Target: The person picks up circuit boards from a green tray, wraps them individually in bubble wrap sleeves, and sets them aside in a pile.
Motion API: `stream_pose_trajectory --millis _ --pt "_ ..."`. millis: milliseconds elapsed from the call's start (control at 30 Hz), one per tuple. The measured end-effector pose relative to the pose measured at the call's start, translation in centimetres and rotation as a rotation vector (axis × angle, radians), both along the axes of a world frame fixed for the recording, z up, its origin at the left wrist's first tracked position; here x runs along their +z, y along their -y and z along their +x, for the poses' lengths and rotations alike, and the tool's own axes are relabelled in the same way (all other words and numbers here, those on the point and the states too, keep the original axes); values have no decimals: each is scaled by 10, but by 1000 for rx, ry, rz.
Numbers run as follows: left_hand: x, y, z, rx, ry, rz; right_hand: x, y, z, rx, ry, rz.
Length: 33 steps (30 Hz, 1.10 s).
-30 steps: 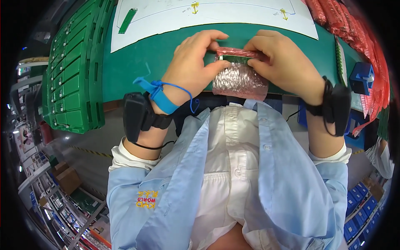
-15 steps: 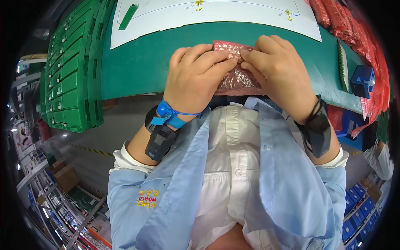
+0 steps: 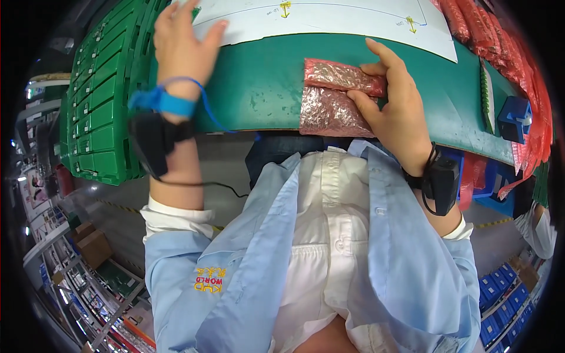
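A pink-red bubble-wrap bag lies at the front edge of the green tabletop, its upper part folded over into a flap. My right hand grips the right end of that flap, thumb on the fold and fingers at the far side, index finger raised. Well away from the bag, my left hand is over the left end of the white paper sheet, thumb and fingers apart, slightly blurred. Beside its fingers a bit of a green strip shows; the hand hides the rest.
Stacked green plastic crates stand at the left. Red bubble-wrap bags are heaped at the right, near a green-and-white strip and a blue holder. A blue wrist strap trails a cord from my left wrist.
My left hand has let go of the bag and moved up and left to the paper. My right hand stays at the bag, its grip shifted to the flap's right end.
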<state>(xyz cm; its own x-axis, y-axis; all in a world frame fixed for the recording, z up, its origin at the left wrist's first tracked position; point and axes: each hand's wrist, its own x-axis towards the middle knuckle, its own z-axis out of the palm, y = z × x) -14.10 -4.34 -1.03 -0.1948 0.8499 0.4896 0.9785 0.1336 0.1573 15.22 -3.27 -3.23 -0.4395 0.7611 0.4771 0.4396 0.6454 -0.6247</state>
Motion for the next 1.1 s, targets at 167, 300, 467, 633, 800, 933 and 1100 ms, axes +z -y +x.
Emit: stream_pose_trajectory --millis 167,300,467,633,800,933,1100 --pt "-33 -22 -93 112 -84 -63 6 -1 0 50 4 -39" --pt "-24 -21 -88 110 -74 -156 7 -11 8 158 79 76" --pt "-19 -22 -74 102 14 -104 8 -14 12 158 96 141" --pt "-10 -11 -41 53 525 40 2 -17 14 190 89 115" --pt "20 3 56 -477 1220 -279 4 -11 12 92 -89 -144" --pt "12 6 107 -575 1105 -255 1 -7 14 30 -69 -181" --pt "6 2 115 -467 959 -281 -1 -11 17 76 -77 -155"
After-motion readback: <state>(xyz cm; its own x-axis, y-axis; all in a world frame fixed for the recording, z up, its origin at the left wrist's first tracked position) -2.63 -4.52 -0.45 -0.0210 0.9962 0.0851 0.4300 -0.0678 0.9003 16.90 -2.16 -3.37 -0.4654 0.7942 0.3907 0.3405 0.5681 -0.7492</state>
